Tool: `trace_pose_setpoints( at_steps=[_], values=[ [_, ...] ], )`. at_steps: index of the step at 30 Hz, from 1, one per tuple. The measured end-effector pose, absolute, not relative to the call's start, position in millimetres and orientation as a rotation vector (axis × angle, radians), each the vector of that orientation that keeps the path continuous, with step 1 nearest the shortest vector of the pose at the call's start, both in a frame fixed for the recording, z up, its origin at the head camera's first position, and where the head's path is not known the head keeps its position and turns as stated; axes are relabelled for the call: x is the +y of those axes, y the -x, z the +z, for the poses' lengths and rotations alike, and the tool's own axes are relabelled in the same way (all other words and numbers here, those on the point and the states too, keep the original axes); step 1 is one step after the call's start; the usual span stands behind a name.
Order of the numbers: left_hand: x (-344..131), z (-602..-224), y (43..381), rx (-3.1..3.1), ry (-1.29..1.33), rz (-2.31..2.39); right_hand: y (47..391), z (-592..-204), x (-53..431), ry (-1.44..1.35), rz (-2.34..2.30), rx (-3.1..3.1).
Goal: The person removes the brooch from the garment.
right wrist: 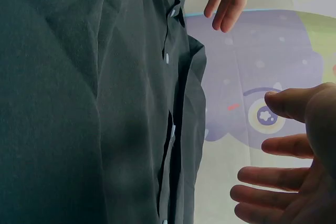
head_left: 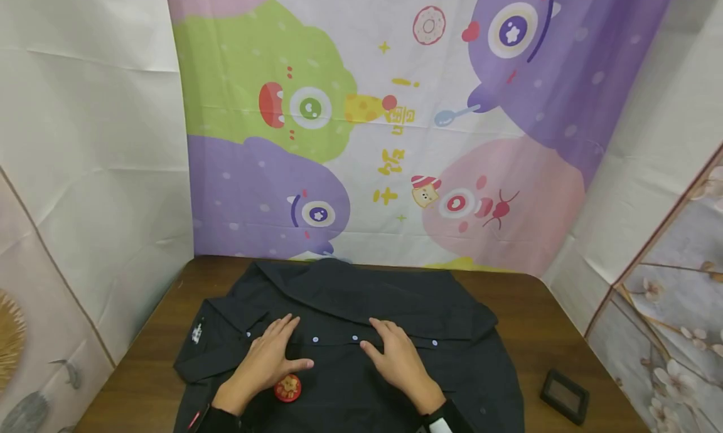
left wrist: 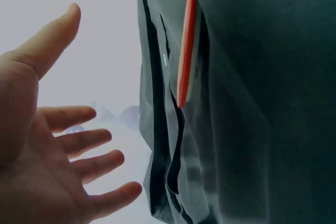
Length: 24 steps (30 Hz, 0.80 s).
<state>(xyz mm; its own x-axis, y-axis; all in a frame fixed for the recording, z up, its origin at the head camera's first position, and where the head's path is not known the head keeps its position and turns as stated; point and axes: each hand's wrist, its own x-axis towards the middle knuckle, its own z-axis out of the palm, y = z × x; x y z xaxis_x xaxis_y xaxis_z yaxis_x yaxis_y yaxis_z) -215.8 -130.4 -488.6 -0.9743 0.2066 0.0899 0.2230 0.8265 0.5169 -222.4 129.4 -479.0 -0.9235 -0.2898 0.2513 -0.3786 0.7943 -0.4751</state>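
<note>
A dark button-up shirt point(head_left: 350, 370) lies spread over the table, its row of small white buttons running across the middle. My left hand point(head_left: 267, 358) hovers above the shirt's left part with fingers spread and nothing in it. Just beside that hand's thumb, a round red disc point(head_left: 287, 388) with a gold pattern rests on the cloth; edge-on in the left wrist view, the disc point(left wrist: 188, 48) looks thin. Over the right half, my right hand point(head_left: 402, 364) is held with fingers apart and holds nothing. Both palms show bare in the wrist views.
A small black rectangular frame point(head_left: 565, 396) lies on the brown wooden table point(head_left: 542, 320) to the right of the shirt. Behind the table hangs a cartoon-printed curtain point(head_left: 384, 232), with pale cloth walls point(head_left: 96, 169) at both sides.
</note>
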Motion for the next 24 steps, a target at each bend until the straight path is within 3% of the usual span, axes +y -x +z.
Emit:
trace_pose_setpoints(
  at_steps=[24],
  values=[
    [-135.4, -489.5, 206.5, -2.982, 0.353, -0.827, 218.3, -480.2, 120.8, -0.605, 0.842, -2.871]
  ],
)
